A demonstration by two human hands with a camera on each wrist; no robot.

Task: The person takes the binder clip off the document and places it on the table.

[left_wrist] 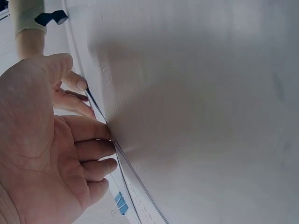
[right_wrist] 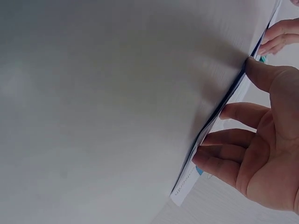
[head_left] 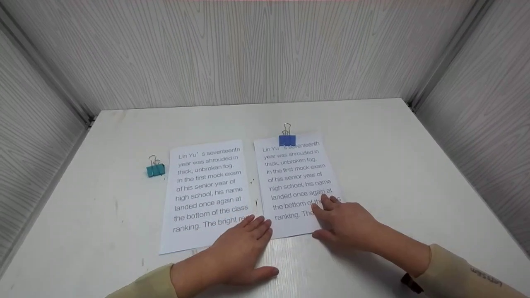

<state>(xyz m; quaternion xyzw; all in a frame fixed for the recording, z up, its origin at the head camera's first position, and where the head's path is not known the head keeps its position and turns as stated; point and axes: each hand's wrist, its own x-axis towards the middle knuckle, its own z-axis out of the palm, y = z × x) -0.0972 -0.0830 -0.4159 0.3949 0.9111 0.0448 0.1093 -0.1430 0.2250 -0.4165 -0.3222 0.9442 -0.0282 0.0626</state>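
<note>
Two printed stacks of paper lie side by side on the table. My left hand (head_left: 240,252) spreads over the lower right corner of the left stack (head_left: 198,186), its fingertips at the gap between the stacks and its thumb out over the table. Fingertips of my right hand (head_left: 348,223) rest on the lower right part of the right stack (head_left: 290,182), with the thumb at its bottom edge. A blue binder clip (head_left: 287,140) sits on that stack's top edge, its wire handles pointing away. Neither hand grips anything in the wrist views.
A teal binder clip (head_left: 155,169) stands on the white table (head_left: 381,165), left of the left stack's upper part. Wood-grain panels (head_left: 248,49) enclose the back and both sides. A dark band (head_left: 410,283) shows by the right sleeve.
</note>
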